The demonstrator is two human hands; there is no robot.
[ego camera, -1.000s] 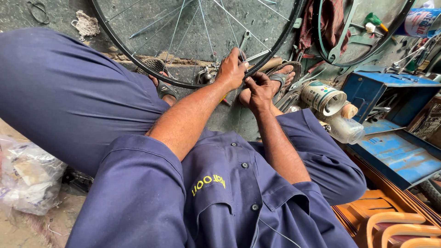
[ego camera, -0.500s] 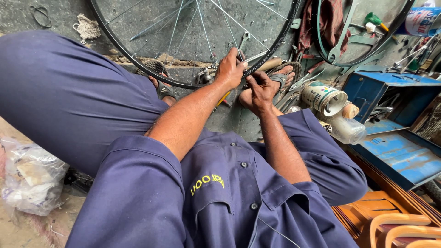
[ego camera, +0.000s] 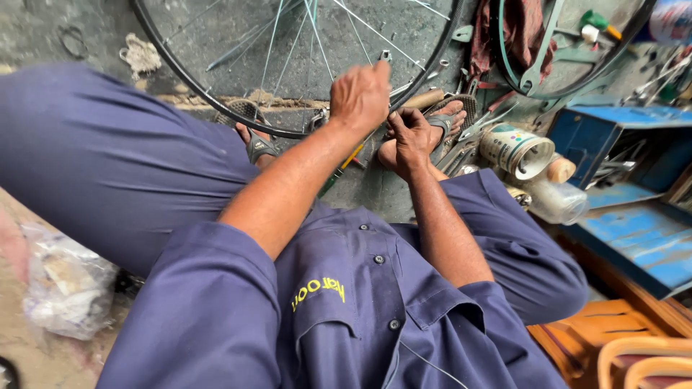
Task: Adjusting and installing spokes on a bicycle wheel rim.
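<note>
A bicycle wheel rim (ego camera: 216,104) with thin spokes stands upright on the concrete floor in front of me, between my sandalled feet. My left hand (ego camera: 360,94) is closed over the rim's lower edge, knuckles up. Just below and to its right, my right hand (ego camera: 412,135) has its fingers curled against the same stretch of rim; what they pinch is hidden. A screwdriver with a yellow and green handle (ego camera: 344,164) shows under my left wrist. I wear blue coveralls.
To the right lie a tin can (ego camera: 515,148), a plastic bottle (ego camera: 559,200), an open blue toolbox (ego camera: 627,158) and loose tools. A green bicycle frame part (ego camera: 535,68) and red cloth (ego camera: 515,29) lie farther back. A plastic bag (ego camera: 65,288) sits at left, orange chairs (ego camera: 634,353) at lower right.
My left hand has shifted slightly up over the rim. My right hand stays at the rim's edge, barely moved.
</note>
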